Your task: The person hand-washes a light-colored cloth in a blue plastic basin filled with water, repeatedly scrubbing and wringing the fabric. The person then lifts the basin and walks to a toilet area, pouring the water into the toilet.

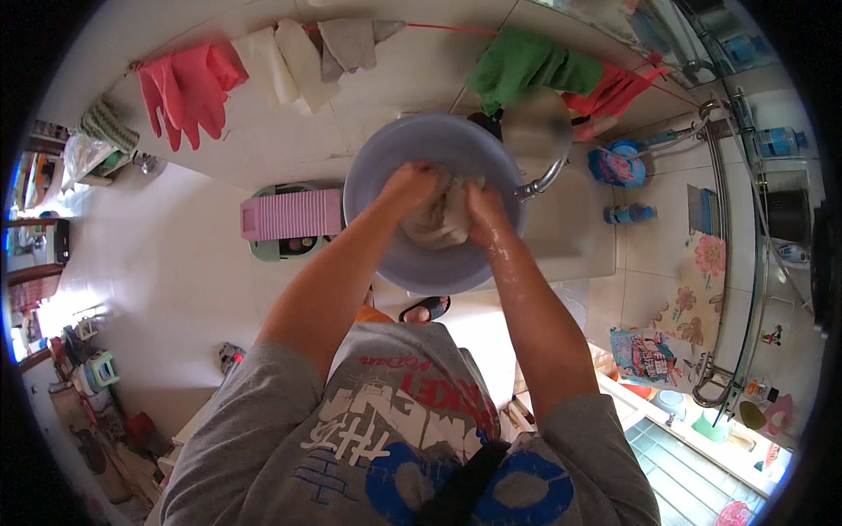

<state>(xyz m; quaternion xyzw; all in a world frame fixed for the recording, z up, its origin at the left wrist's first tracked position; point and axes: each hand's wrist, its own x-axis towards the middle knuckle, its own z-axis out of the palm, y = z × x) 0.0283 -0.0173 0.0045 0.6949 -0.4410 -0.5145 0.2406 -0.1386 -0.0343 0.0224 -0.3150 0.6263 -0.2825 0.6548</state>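
A large grey-purple plastic basin stands in front of me, at the edge of a sink or tub. Inside it lies a bunched, wet-looking pale cloth. My left hand grips the upper left part of the cloth, its fingers curled into the folds. On the right side of the cloth, my right hand has its fingers closed on the fabric; the forearm is wet. Both hands are inside the rim, with part of the fingers hidden by cloth.
A pink washboard rests on a green tub left of the basin. A chrome faucet reaches close to the basin's right rim. Pink rubber gloves and a green cloth hang on a red line behind. A blue bottle is at the right.
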